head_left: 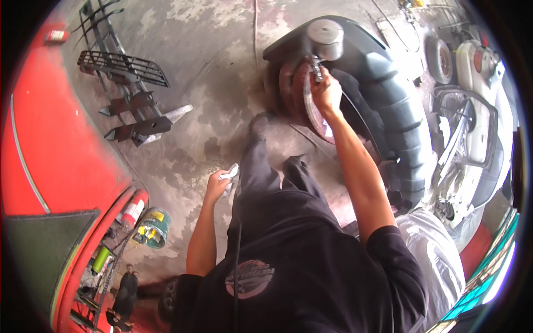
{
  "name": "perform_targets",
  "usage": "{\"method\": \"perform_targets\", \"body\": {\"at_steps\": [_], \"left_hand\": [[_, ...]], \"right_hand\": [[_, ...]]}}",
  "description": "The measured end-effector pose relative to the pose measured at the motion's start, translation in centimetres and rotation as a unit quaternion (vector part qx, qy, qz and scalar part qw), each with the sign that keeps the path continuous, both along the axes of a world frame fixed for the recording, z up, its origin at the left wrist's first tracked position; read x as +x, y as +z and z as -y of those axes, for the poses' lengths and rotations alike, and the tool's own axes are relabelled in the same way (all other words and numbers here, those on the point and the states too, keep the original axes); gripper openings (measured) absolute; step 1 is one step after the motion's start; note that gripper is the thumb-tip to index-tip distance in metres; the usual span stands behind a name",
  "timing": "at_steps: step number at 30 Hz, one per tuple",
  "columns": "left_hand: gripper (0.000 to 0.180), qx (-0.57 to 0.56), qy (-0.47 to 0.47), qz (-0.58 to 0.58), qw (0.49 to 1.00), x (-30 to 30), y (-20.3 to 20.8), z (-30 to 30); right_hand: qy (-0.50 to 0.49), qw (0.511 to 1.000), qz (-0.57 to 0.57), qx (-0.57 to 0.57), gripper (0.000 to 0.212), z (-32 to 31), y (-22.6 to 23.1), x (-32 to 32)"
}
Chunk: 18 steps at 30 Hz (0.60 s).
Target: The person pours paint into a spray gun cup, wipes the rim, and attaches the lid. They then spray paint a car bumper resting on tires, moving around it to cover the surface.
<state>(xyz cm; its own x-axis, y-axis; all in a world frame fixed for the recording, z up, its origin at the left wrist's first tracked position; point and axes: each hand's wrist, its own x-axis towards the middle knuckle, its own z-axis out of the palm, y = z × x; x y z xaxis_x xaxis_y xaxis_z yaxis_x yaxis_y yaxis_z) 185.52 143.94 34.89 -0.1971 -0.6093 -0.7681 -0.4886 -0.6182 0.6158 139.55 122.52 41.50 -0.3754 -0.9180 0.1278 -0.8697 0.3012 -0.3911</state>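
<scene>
My right hand [326, 89] is closed round the handle of a spray gun [316, 67], which has a round pale cup [325, 38] on top. The gun is over the near side of a large dark grey curved car bumper [383, 91]; whether it touches cannot be told. Beneath my right wrist shows a round reddish-brown rim [304, 105], like a wheel or drum. My left hand [215, 186] is lower, left of my leg, with its fingers closed on a crumpled white cloth [230, 173]. The gun's trigger is hidden by my fingers.
A red car body [55, 144] fills the left side. Black slatted metal parts [130, 72] lie on a rack at upper left. A fire extinguisher [135, 208] and a green bucket [154, 227] stand near the car. Plastic-wrapped vehicle parts [472, 139] are at right.
</scene>
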Motion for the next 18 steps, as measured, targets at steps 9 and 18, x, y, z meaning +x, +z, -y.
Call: {"method": "perform_targets", "body": {"at_steps": [9,18], "left_hand": [[0.041,0.064,0.040,0.092,0.993,4.8,1.2,-6.6],[0.037,0.031,-0.044,0.060,0.997,1.7,-0.9,-2.1]], "right_hand": [[0.115,0.972,0.145,0.142,0.028,0.8,-9.3,7.8],[0.001,0.987,0.142,0.079,0.034,2.4,0.2,1.8]]}}
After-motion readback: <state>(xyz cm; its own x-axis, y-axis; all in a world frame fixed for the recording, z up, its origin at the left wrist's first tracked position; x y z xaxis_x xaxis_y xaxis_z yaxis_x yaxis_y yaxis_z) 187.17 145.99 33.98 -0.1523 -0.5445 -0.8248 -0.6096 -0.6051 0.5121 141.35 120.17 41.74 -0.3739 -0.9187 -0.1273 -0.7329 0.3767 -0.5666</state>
